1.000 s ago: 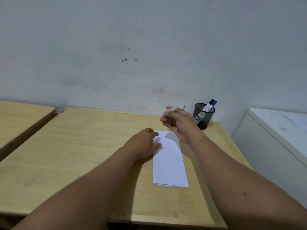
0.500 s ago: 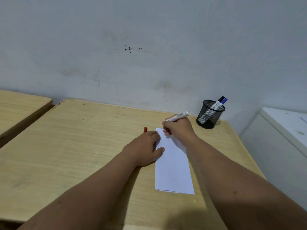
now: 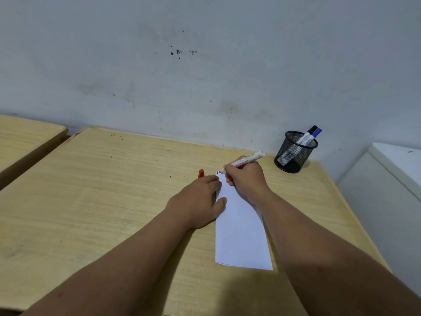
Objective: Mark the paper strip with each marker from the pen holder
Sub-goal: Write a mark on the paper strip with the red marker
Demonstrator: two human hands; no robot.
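A white paper strip (image 3: 241, 233) lies lengthwise on the wooden desk (image 3: 102, 197). My right hand (image 3: 246, 179) grips a white marker (image 3: 248, 159), its tip touching the strip's far left corner beside a small dark mark. My left hand (image 3: 198, 201) lies flat on the desk, fingers pressing the strip's left edge. A red marker cap (image 3: 200, 173) sits on the desk just beyond my left fingers. The black mesh pen holder (image 3: 295, 151) stands at the desk's far right corner, holding a black-capped marker (image 3: 308, 133) and a blue-capped marker (image 3: 315, 133).
A grey wall runs close behind the desk. A second wooden desk (image 3: 25, 137) stands to the left across a narrow gap. A white cabinet (image 3: 394, 169) stands to the right of the desk, near the pen holder.
My right hand came down from mid-air near the holder and set the marker tip on the strip's far corner. The red cap came into view. My left hand stayed on the strip.
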